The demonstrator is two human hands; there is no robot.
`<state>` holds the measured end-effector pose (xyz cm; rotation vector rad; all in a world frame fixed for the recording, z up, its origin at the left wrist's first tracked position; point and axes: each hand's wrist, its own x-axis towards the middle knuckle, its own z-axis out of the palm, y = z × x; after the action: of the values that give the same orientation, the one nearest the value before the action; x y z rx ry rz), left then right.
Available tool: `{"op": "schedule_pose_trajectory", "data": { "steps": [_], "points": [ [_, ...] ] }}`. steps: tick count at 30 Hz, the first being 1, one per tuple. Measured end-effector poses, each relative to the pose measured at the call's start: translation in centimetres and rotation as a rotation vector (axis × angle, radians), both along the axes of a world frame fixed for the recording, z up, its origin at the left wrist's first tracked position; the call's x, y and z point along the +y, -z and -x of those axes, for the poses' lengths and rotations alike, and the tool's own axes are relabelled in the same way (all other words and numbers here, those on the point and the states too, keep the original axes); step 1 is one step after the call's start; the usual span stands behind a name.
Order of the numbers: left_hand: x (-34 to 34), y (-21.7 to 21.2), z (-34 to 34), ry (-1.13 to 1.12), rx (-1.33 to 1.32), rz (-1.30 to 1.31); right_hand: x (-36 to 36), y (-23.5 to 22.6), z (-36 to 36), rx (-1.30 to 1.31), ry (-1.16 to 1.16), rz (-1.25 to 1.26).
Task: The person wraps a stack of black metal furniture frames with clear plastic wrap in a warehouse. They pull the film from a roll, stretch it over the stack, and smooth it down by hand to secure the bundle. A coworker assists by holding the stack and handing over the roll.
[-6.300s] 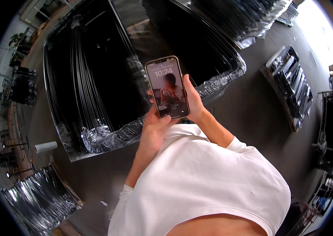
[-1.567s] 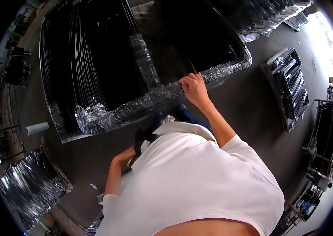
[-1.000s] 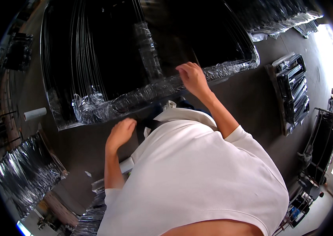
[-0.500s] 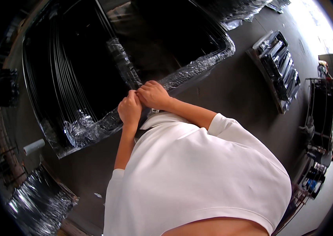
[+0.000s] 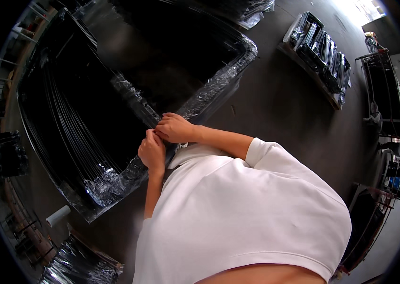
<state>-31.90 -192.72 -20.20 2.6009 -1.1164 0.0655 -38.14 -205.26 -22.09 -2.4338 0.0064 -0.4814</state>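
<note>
My right hand is closed, its fingertips pressed against those of my left hand, which is closed too. Both pinch at the lower end of a band of clear plastic film, though the bit between the fingers is mostly hidden. That band runs between two large stacks of glossy black frames. The left stack shows many thin parallel edges and crumpled film at its near corner. Film also covers the near edge of the right stack. A small whitish twist of film shows just below my right wrist.
A white roll lies on the floor at the left, with a film-wrapped bundle nearer. At the right, black wrapped parts rest on a pallet. Beyond stands a tall rack. More dark stacks line the far left.
The view has turned, so the stacks and pallet appear shifted and rotated. Both hands stay together at the film, a little lower and further left in the picture.
</note>
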Motion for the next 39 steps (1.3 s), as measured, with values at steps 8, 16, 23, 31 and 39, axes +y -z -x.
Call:
{"op": "schedule_pose_trajectory", "data": {
  "steps": [8, 16, 23, 31, 39],
  "points": [
    [-0.3, 0.5, -0.1, 0.012, -0.018, 0.035, -15.8, -1.8, 3.3, 0.025, 0.404, -0.050],
    [-0.4, -0.1, -0.5, -0.019, 0.200, -0.018, -17.9, 1.5, 7.3, 0.293, 0.549, 0.306],
    [-10.5, -0.2, 2.2, 0.560, 0.204, 0.123, -18.2, 1.7, 7.2, 0.245, 0.577, 0.281],
    [-20.9, 3.1, 6.0, 0.551, -0.021, -0.006, -22.2, -0.4, 8.0, 0.172, 0.364, -0.166],
    [-21.5, 2.5, 6.6, 0.467, 0.153, -0.107, -24.3, 1.8, 9.7, 0.401, 0.259, 0.373]
  ]
}}
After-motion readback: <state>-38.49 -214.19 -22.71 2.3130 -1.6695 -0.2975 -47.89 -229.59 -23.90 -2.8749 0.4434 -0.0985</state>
